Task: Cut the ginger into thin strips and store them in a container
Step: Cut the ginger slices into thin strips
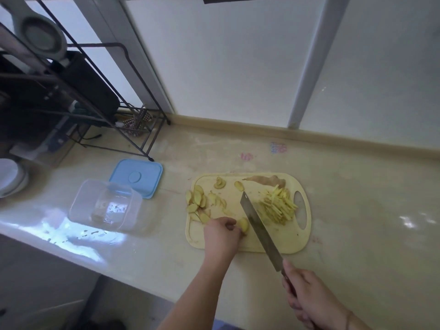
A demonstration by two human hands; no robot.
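1. The left hand (222,232) curls its fingers over a small stack of ginger slices (244,225) near the front of the cutting board (292,244), pinning them down. The right hand (307,296) is clenched round the handle of a cleaver (258,226), whose long flat blade lies angled across the board just right of those slices.
2. Likely risk: the blade sits very near the left fingertips, and the stack is short and rounded, so a slice could skid and carry a knuckle under the edge.
3. Second risk: the slices look moist and smooth, and a slipping stack would give uneven, thick strips.
4. Third risk: the pile of ginger strips (277,207) lies at the right end of the board beside its handle hole, so a careless sweep of the blade could push strips off onto the counter (357,198).
5. Uncut slices (197,206), pale yellow ovals with tan rims, are fanned out along the left side of the board; a strip of brown peel (264,181) lies at its far edge.
6. The board is cream plastic with rounded corners and a shallow groove.
7. Left of the board stands an open container (104,206), clear and rectangular; I judge it nearly empty. Its blue lid (137,177) lies just behind it.
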